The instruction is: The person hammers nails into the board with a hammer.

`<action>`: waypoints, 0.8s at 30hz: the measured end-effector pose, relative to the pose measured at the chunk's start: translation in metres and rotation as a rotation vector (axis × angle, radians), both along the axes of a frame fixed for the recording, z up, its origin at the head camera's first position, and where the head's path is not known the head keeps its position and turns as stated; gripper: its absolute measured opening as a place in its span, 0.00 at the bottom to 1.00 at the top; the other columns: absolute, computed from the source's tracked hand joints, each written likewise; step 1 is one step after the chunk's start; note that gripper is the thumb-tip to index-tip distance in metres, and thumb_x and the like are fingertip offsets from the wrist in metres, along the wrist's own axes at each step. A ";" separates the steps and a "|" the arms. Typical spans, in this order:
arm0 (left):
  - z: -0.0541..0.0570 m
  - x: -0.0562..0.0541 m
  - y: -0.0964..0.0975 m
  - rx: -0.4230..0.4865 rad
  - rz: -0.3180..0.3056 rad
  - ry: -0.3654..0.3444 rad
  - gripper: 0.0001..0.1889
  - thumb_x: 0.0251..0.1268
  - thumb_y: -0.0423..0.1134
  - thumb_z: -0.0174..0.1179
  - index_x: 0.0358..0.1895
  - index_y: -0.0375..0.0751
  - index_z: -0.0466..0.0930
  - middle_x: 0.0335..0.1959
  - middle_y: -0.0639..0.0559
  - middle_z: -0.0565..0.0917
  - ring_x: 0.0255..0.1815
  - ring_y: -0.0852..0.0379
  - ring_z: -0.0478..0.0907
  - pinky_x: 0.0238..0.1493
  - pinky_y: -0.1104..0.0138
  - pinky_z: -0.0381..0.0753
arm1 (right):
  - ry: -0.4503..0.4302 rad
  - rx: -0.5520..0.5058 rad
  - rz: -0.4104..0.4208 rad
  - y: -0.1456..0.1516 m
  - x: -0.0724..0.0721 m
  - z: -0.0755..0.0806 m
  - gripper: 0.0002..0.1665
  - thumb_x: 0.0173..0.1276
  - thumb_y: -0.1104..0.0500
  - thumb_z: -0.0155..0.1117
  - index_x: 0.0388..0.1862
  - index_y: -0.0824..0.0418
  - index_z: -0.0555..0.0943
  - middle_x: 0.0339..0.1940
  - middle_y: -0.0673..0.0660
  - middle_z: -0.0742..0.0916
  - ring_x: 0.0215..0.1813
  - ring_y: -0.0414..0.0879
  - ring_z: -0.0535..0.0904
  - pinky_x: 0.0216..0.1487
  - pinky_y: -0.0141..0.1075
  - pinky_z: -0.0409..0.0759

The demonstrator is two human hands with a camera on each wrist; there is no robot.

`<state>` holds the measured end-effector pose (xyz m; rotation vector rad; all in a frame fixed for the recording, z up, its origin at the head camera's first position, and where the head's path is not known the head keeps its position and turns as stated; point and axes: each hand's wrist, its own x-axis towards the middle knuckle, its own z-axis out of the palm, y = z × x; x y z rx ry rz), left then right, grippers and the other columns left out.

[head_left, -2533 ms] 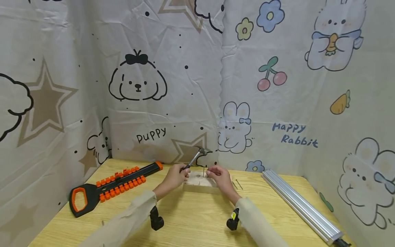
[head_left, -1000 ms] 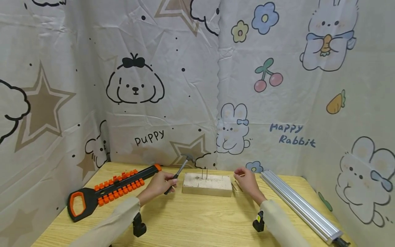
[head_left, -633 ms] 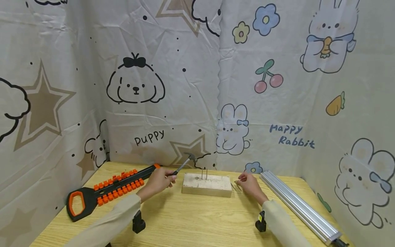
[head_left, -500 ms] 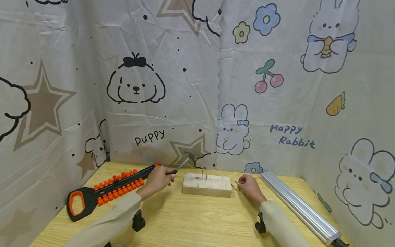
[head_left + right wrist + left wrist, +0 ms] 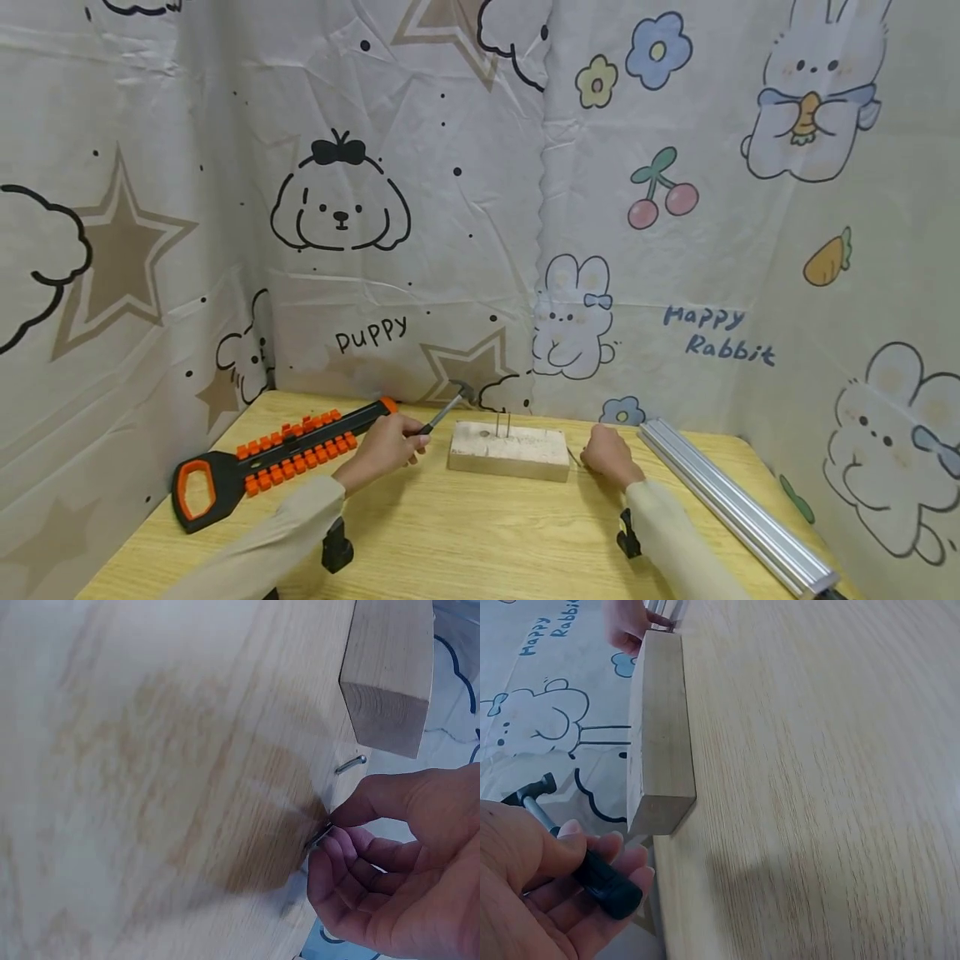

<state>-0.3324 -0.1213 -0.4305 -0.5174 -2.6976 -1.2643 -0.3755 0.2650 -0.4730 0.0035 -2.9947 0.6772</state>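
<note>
My left hand (image 5: 386, 448) holds a hammer (image 5: 447, 410) by its dark handle, its head pointing up toward the back wall. In the left wrist view the fingers curl loosely around the handle end (image 5: 611, 889). A pale wooden block (image 5: 510, 465) lies on the table between my hands, with two thin nails (image 5: 509, 425) standing upright in its top. To the right of the block, my right hand (image 5: 609, 454) is down at the tabletop. In the right wrist view its thumb and finger pinch a nail (image 5: 319, 835); another nail (image 5: 350, 764) lies between that hand and the block.
A black rack with orange clips (image 5: 292, 448) lies at the left of the wood-grain table (image 5: 480, 542). A long silver metal bar (image 5: 738, 504) lies along the right side. Printed fabric (image 5: 465, 250) hangs close behind the table.
My right hand has left the upright nails on the block, moved right and lowered to the nails on the table, where it now pinches one. The left hand drew back left with the hammer.
</note>
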 end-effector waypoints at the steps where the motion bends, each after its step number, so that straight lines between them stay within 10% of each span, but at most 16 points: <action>1: 0.000 0.000 0.000 0.009 -0.006 -0.005 0.06 0.74 0.31 0.64 0.38 0.36 0.89 0.28 0.47 0.87 0.24 0.52 0.86 0.23 0.68 0.82 | -0.008 0.004 -0.002 0.000 0.001 0.001 0.28 0.61 0.72 0.59 0.11 0.51 0.59 0.13 0.46 0.59 0.20 0.41 0.53 0.23 0.33 0.53; 6: -0.001 -0.001 0.001 0.067 -0.054 -0.034 0.06 0.75 0.29 0.62 0.40 0.33 0.89 0.28 0.44 0.87 0.24 0.46 0.87 0.22 0.68 0.81 | -0.029 -0.008 -0.016 0.004 -0.004 -0.001 0.26 0.59 0.70 0.60 0.09 0.51 0.62 0.11 0.47 0.62 0.18 0.42 0.58 0.22 0.34 0.56; 14: -0.008 -0.003 0.002 0.168 -0.169 -0.138 0.09 0.77 0.29 0.60 0.38 0.27 0.87 0.31 0.34 0.87 0.25 0.41 0.87 0.25 0.58 0.87 | -0.096 -0.008 0.088 0.043 -0.049 -0.038 0.24 0.53 0.70 0.62 0.07 0.50 0.66 0.07 0.48 0.68 0.11 0.42 0.63 0.15 0.35 0.60; 24: -0.009 -0.003 0.008 0.298 -0.176 -0.236 0.11 0.78 0.28 0.59 0.49 0.17 0.83 0.34 0.29 0.87 0.29 0.39 0.90 0.34 0.51 0.90 | -0.013 -0.149 0.094 0.012 0.007 0.019 0.06 0.63 0.72 0.66 0.26 0.71 0.84 0.23 0.57 0.86 0.22 0.44 0.78 0.24 0.35 0.76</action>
